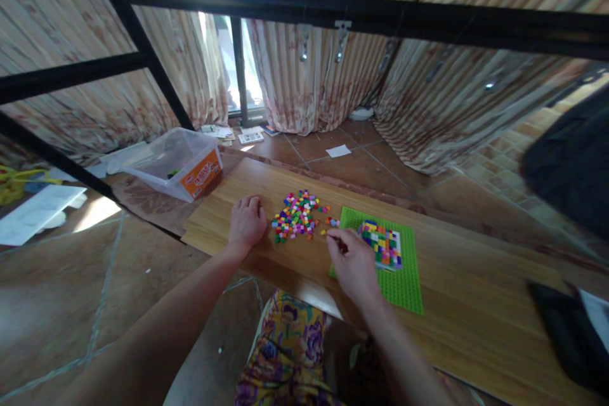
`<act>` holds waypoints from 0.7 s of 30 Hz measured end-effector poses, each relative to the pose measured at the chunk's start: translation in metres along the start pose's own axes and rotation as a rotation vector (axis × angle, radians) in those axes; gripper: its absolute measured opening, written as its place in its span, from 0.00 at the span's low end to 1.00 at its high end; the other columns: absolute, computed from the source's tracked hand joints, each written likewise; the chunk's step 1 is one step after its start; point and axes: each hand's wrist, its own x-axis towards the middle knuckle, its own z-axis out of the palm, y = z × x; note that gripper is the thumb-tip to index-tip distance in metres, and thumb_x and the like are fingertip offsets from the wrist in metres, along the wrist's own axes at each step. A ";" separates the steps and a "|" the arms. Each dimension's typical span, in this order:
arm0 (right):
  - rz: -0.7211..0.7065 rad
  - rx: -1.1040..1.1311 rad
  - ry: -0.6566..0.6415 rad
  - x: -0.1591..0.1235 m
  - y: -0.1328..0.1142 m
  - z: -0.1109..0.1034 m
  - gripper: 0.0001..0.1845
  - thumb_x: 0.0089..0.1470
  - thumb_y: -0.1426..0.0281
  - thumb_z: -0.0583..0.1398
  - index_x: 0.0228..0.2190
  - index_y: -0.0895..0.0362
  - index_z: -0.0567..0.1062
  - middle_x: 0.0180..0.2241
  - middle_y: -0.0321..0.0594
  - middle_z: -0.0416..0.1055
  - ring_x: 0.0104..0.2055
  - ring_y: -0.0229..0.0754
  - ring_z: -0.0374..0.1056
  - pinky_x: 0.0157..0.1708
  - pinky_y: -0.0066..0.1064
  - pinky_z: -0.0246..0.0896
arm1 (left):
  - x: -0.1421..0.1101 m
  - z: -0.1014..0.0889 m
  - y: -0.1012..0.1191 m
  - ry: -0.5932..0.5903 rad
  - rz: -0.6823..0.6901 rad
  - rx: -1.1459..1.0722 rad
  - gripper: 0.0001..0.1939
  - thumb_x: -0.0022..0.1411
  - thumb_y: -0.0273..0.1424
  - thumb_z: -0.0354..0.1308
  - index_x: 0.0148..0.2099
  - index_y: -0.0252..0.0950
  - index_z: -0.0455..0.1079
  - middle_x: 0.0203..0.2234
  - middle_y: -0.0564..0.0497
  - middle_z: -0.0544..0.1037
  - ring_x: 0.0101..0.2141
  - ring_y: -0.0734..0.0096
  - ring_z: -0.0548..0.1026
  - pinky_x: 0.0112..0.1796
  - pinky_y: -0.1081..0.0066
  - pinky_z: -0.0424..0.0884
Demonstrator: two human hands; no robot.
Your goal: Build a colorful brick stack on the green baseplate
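Curled on the wooden board's left part, my left hand point(247, 222) rests beside a heap of small multicoloured toy bricks point(297, 216), with nothing visible in its fingers. My right hand point(353, 261) is over the left edge of a green studded baseplate point(404, 292). Its thumb and finger pinch together around a small reddish toy brick point(329, 236), partly hidden. Just beyond that hand, a block of many-coloured bricks point(383, 244) is built up on the baseplate. A few loose bricks lie between the heap and the plate.
A clear plastic bin point(166, 158) with an orange label stands on the floor past the board's left end. A black flat object point(566, 323) lies at the board's right end. Black metal bars point(333, 3) cross in front of the curtains. Papers point(339, 151) lie on the tiles.
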 end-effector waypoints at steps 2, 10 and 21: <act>0.023 0.029 0.028 -0.005 0.003 -0.016 0.12 0.62 0.66 0.56 0.37 0.55 0.79 0.35 0.41 0.76 0.35 0.41 0.72 0.37 0.32 0.65 | 0.000 0.000 0.000 0.001 0.003 0.000 0.16 0.63 0.29 0.48 0.49 0.30 0.71 0.47 0.37 0.76 0.49 0.52 0.72 0.53 0.55 0.67; 0.157 -0.164 0.125 -0.004 0.045 -0.063 0.18 0.60 0.57 0.56 0.36 0.54 0.80 0.36 0.43 0.80 0.35 0.45 0.75 0.39 0.36 0.67 | 0.000 0.001 -0.001 0.021 0.019 -0.001 0.16 0.63 0.29 0.48 0.49 0.30 0.71 0.47 0.37 0.77 0.49 0.52 0.73 0.53 0.55 0.68; 0.076 -0.270 0.216 0.013 0.067 -0.057 0.20 0.60 0.55 0.56 0.32 0.54 0.82 0.37 0.46 0.75 0.42 0.48 0.67 0.46 0.42 0.62 | 0.000 0.001 -0.001 0.020 0.020 -0.004 0.16 0.63 0.29 0.48 0.49 0.31 0.71 0.47 0.37 0.76 0.49 0.51 0.72 0.53 0.54 0.67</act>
